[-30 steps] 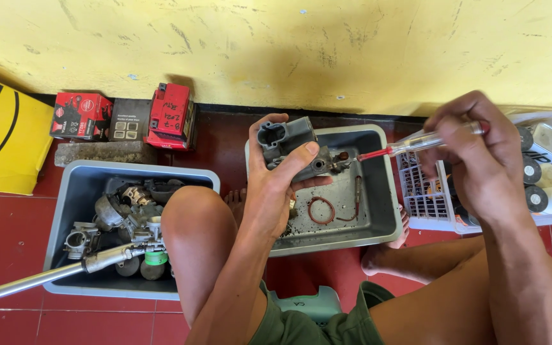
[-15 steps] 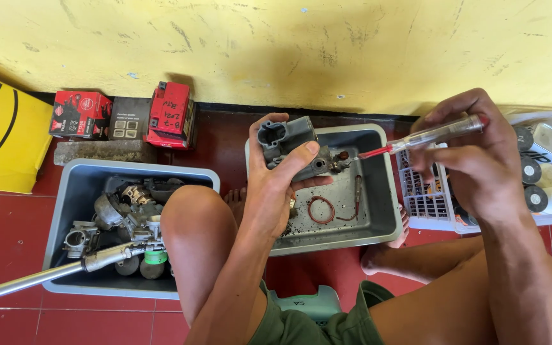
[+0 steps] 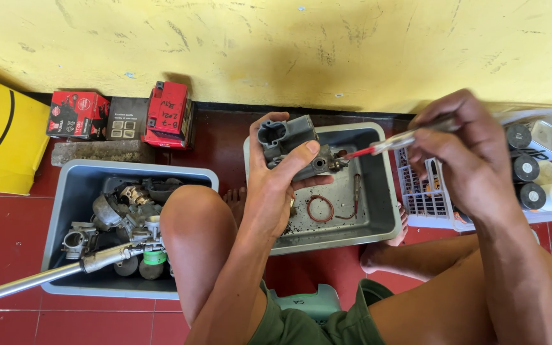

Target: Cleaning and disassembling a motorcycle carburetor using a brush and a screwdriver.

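— What have you got there?
— My left hand (image 3: 276, 191) is clenched around the grey carburetor body (image 3: 292, 144), up over the grey tray (image 3: 378, 223).
— And the other?
— My right hand (image 3: 464, 153) pinches a red-tipped screwdriver (image 3: 384, 144). Its long axis runs sideways, tip pointing left, touching the body's right side.

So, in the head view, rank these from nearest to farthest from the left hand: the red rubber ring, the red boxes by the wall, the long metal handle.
1. Red rubber ring: in the grey tray, just right of the left hand.
2. Red boxes: against the wall, up and to the left.
3. Long metal handle: sticking out of the left bin, far lower left.
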